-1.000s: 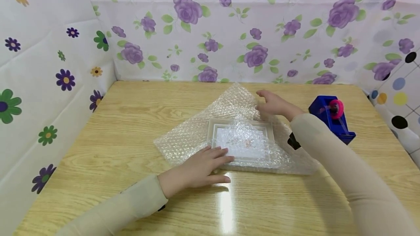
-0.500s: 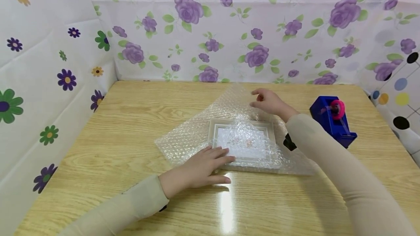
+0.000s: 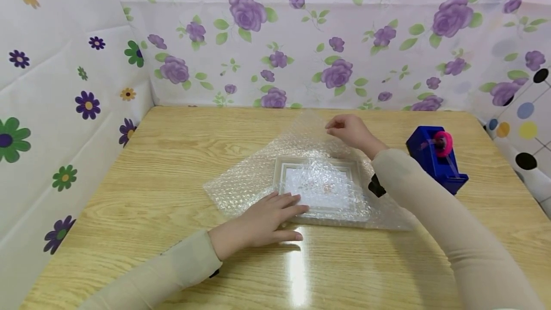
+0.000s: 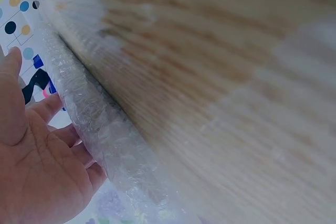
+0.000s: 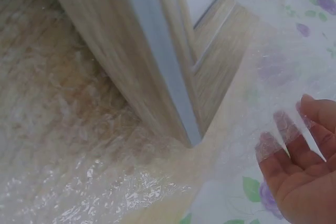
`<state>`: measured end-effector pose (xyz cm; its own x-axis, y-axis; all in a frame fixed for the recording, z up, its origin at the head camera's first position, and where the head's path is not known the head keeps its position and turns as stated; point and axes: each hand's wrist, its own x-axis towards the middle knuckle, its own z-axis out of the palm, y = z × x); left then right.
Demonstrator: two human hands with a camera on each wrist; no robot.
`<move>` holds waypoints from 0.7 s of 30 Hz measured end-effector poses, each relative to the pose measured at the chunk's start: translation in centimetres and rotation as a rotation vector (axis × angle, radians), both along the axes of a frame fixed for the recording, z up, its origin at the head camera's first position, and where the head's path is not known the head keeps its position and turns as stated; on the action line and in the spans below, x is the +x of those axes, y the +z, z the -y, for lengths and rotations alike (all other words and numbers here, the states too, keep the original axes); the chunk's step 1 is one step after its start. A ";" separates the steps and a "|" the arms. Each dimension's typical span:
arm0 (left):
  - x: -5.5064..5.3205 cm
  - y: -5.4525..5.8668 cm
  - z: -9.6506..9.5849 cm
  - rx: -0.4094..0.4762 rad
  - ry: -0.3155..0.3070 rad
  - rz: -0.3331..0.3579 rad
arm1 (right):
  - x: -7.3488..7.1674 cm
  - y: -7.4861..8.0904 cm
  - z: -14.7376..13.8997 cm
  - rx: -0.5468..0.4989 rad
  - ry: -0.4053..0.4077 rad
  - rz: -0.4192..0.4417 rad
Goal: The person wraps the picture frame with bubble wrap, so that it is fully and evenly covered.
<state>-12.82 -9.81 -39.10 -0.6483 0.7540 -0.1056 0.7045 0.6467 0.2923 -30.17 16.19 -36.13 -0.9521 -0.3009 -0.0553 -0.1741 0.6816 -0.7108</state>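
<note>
A pale wood-look picture frame (image 3: 358, 171) lies on a clear sheet of bubble wrap (image 3: 249, 176), with a folded flap covering most of its front. My left hand (image 3: 262, 221) rests with spread fingers on the wrapped frame's lower left corner. In the left wrist view, the fingers of that hand touch the wrap's edge. Past the frame's far right corner, my right hand (image 3: 350, 130) pinches the far right edge of the wrap, lifting it a little. In the right wrist view, its fingertips (image 5: 268, 145) show through the film, with the thumb on the near side.
A blue tape dispenser (image 3: 435, 159) with a pink-cored roll stands to the right of the wrap, beside my right forearm. The wood-grain table (image 3: 172, 142) meets a flowered cloth (image 3: 301, 51) at its back edge. Another patterned cloth (image 3: 103, 138) borders the left side.
My right hand has moved slightly left and its fingers have closed from loosely spread to a pinch on the wrap's edge. The left hand has stayed in place.
</note>
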 end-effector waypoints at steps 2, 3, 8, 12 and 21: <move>0.0 0.0 0.0 -0.003 0.001 0.000 | 0.1 0.1 -0.1 -0.006 -0.002 0.005; 0.0 0.1 0.0 -0.004 0.002 0.001 | 0.1 0.2 -0.2 -0.007 -0.002 0.006; 0.1 0.2 0.0 -0.007 0.005 0.012 | 0.4 0.4 -0.5 -0.038 0.002 0.018; 0.1 0.2 0.0 -0.011 0.006 0.013 | 0.7 0.7 -0.8 -0.076 0.010 0.029; 0.1 0.3 -0.1 -0.011 0.001 0.012 | 1.5 1.0 -1.1 -0.113 0.059 0.000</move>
<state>-12.73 -9.71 -38.80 -0.6480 0.7519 -0.1215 0.7002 0.6508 0.2935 -28.63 17.30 -35.11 -0.9325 -0.3608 -0.0176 -0.2118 0.5858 -0.7823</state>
